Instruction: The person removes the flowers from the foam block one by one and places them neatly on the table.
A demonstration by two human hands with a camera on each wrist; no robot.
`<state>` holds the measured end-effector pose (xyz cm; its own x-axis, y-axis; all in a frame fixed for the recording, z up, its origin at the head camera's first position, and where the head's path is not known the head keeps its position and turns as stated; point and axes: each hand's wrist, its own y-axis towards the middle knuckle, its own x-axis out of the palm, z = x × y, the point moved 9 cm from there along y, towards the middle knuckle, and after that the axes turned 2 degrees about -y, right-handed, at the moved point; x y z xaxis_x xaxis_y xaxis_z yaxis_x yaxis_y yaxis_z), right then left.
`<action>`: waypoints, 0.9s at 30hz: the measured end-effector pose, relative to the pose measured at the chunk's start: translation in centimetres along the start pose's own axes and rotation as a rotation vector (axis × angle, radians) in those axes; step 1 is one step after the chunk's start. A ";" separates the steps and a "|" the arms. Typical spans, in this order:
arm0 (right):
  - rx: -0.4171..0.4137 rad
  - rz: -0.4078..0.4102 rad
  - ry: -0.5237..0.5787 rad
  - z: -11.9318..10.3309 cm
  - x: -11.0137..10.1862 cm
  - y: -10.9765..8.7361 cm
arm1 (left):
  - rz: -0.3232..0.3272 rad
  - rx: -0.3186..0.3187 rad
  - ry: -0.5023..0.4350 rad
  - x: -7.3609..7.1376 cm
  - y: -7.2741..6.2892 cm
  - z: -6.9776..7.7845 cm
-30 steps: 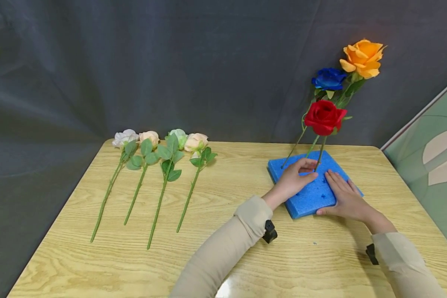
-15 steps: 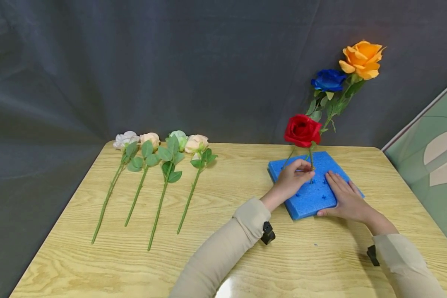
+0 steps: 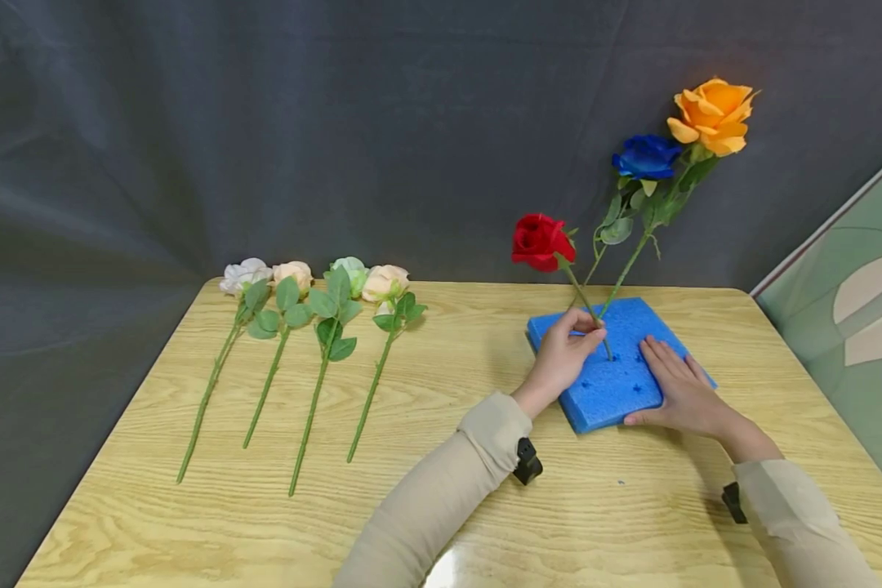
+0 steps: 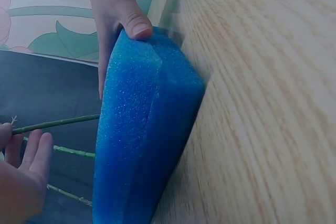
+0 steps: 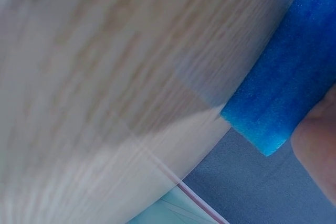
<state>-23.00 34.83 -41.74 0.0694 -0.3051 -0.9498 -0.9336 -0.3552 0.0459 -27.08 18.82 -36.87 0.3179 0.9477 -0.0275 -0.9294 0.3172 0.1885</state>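
Observation:
My left hand (image 3: 561,357) pinches the stem of a red rose (image 3: 540,242) between thumb and fingers. That rose leans to the left, and its lower stem end meets the top of a blue foam block (image 3: 595,402). In the left wrist view the pinched stem (image 4: 58,123) runs straight into the foam face. My right hand (image 3: 679,394) rests flat on the block's right part, fingers straight, thumb along the near edge. Behind the red rose, a blue rose (image 3: 645,157) and a taller orange rose (image 3: 714,116) stand tilted in the foam.
Left on the wooden table (image 3: 265,523) lie a white rose (image 3: 246,275), a pale green rose (image 3: 350,276) and two peach roses, one nearest the block (image 3: 385,282). Small holes dot the foam top. A dark curtain (image 3: 412,122) hangs behind; a patterned panel (image 3: 860,310) stands right.
The red rose's head has swung left and its stem now tilts left, as my left hand shifted slightly left with it. My right hand and the foam block have stayed put.

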 end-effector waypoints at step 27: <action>0.040 -0.058 -0.001 0.3 0.4 0.2 | 0.067 -0.022 -0.365 -2.6 0.1 1.8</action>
<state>-23.26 34.90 -42.20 0.1240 -0.2841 -0.9507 -0.9413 -0.3368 -0.0221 -27.70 16.32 -35.04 0.2985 0.8929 0.3370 -0.9530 0.2593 0.1570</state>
